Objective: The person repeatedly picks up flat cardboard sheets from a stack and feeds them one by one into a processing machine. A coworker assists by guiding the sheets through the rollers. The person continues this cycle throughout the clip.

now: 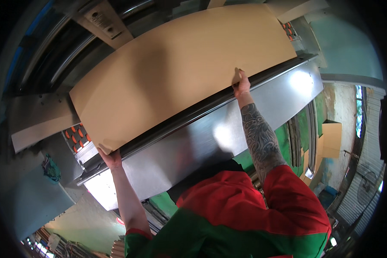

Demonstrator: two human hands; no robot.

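From where I stand, the left hand (111, 159), left of centre and low, has its fingers slightly parted at the near corner of a big brown sheet (180, 69). The right hand (242, 85), right of centre, is partly curled at the same near edge, one digit pointing up over the surface. Both touch the sheet; whether either is clamped on it I can't tell, as the undersides are hidden. The sheet fills the upper middle, beyond a dark bar (271, 78) and a shiny metal panel (159, 157). Orange-and-dark rollers (76, 136) show just beside its left end; farther out, at right, sits a cardboard box (332, 141).
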